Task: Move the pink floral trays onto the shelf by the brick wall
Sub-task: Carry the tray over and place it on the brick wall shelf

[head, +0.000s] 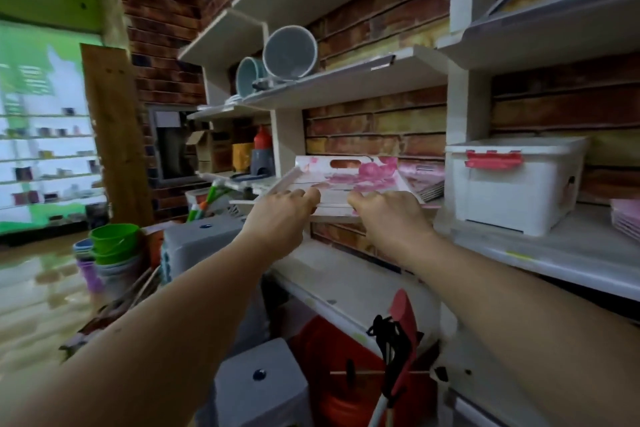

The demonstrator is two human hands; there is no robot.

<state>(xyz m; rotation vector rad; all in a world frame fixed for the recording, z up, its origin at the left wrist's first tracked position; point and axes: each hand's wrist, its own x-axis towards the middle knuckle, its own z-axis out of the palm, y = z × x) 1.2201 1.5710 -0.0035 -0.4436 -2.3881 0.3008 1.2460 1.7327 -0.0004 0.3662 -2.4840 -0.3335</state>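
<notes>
Setting: brick wall backed with pale tiered shelving, in what looks like a household-goods shop; green-lit display racks blur at far left.
Floor stock, left: stacked green buckets beside a grey stool, parked low, likely as overflow.
Upper shelf: two grey mugs lying on their sides, mouths outward, probably so the interiors show.
Left hand: fingers curled over the near edge of the pink floral tray, knuckles up; it grips the left part of that edge.
Task item: tray half on the shelf, tilted with its far handle-slot end raised toward the bricks and its near edge overhanging the shelf front. Judged mid-placement, being slid rearward.
Right hand: fingers bent over the same near edge, right of centre; whether the thumb closes underneath cannot be told. Two hands well apart likely keep the tray level.
Adjacent stock: stack of flat pink items just right of the tray, possibly further trays; too blurred to confirm.
Right bay: white lidded box with a red clasp, near the tray, limiting room sideways.
</notes>
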